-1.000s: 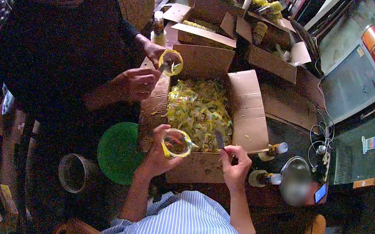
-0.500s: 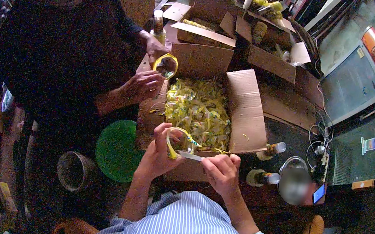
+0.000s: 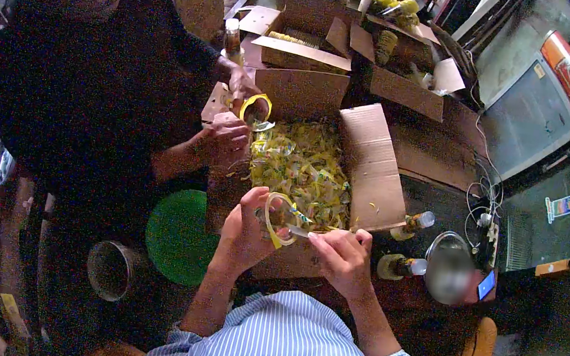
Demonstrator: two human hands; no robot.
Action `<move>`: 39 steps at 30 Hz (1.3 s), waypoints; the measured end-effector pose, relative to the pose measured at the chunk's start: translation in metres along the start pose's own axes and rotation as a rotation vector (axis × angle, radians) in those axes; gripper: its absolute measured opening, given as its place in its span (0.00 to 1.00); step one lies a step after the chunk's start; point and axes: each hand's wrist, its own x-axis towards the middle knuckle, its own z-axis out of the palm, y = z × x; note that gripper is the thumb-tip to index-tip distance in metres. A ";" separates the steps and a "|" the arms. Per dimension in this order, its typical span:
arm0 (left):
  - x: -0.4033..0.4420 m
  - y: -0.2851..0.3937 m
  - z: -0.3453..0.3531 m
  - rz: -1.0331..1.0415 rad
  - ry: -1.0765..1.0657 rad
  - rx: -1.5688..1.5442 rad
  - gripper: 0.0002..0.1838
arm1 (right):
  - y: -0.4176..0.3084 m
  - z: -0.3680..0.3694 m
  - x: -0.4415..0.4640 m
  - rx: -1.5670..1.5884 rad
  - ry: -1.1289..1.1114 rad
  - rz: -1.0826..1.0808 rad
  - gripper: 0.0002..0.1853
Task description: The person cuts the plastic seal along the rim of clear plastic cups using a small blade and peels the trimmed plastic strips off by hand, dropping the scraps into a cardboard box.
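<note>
Head view: left hand (image 3: 245,230) curled round the left side of a yellow-edged clear ring (image 3: 268,218), held over the near end of the cardboard box (image 3: 291,260), right hand (image 3: 342,256) pinched narrow on a thin blade (image 3: 298,231) at the ring's near right, contact can't tell. Short light strokes angled off the left palm, ring held firm, would seem safest. Box's right flap (image 3: 373,169) is just far of the right hand, a bottle (image 3: 395,267) sits right, co-worker's hands (image 3: 227,134) far left, so best room looks above the scraps (image 3: 301,169)
</note>
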 end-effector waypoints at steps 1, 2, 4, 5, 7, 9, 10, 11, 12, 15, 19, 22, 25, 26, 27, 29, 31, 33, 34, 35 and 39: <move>0.002 0.000 0.000 0.002 0.009 0.003 0.40 | -0.001 -0.001 0.000 -0.002 -0.002 0.002 0.16; 0.004 -0.001 0.000 0.004 0.018 0.005 0.40 | -0.003 -0.002 0.000 -0.006 -0.004 0.005 0.16; 0.008 -0.003 -0.001 0.007 0.013 0.013 0.39 | -0.004 -0.002 0.000 -0.014 -0.003 0.014 0.15; 0.010 -0.005 -0.001 0.009 0.011 0.016 0.39 | -0.005 -0.001 0.001 -0.019 -0.001 0.021 0.15; 0.013 -0.010 0.001 0.048 -0.006 -0.021 0.39 | -0.006 0.000 0.003 -0.035 0.005 0.034 0.15; 0.017 -0.013 0.003 0.063 -0.029 -0.046 0.40 | -0.007 -0.001 0.007 -0.057 0.012 0.048 0.14; 0.019 -0.012 0.003 0.057 -0.044 -0.055 0.40 | -0.007 0.000 0.007 -0.064 0.017 0.055 0.13; 0.021 -0.011 0.003 0.052 -0.058 -0.062 0.41 | -0.006 0.001 0.007 -0.072 0.024 0.061 0.13; 0.023 -0.010 0.002 0.047 -0.070 -0.056 0.41 | -0.005 0.002 0.007 -0.079 0.031 0.067 0.13; 0.028 -0.009 0.002 0.050 -0.101 -0.039 0.42 | -0.004 0.002 0.009 -0.101 0.017 0.084 0.12; 0.032 -0.009 0.002 0.070 -0.110 -0.035 0.42 | -0.006 -0.001 0.011 -0.091 0.048 0.101 0.13; 0.034 -0.012 0.004 0.105 -0.100 -0.022 0.42 | -0.006 -0.002 0.010 -0.093 0.029 0.117 0.13; 0.038 -0.007 0.001 0.117 -0.113 0.024 0.42 | -0.006 -0.003 0.013 -0.118 0.018 0.116 0.13; 0.039 -0.005 0.000 0.115 -0.120 0.043 0.43 | -0.005 -0.001 0.013 -0.126 0.020 0.115 0.13; 0.039 -0.005 0.001 0.105 -0.128 0.040 0.43 | -0.004 0.000 0.012 -0.134 0.021 0.114 0.13; 0.038 -0.004 0.002 0.083 -0.146 0.034 0.43 | -0.002 0.006 0.011 -0.152 0.022 0.107 0.12; 0.037 -0.005 0.004 0.084 -0.153 0.017 0.43 | -0.001 0.009 0.009 -0.163 0.022 0.101 0.12; 0.035 -0.007 0.005 0.087 -0.149 0.001 0.43 | -0.001 0.010 0.009 -0.164 0.023 0.097 0.12; 0.035 -0.007 0.006 0.090 -0.143 -0.005 0.43 | -0.002 0.009 0.009 -0.156 0.030 0.098 0.12; 0.035 -0.008 0.005 0.093 -0.136 -0.011 0.43 | -0.003 0.007 0.008 -0.148 0.036 0.099 0.12; 0.036 -0.006 0.000 0.108 -0.146 0.030 0.43 | -0.005 0.003 0.004 -0.119 0.046 0.081 0.12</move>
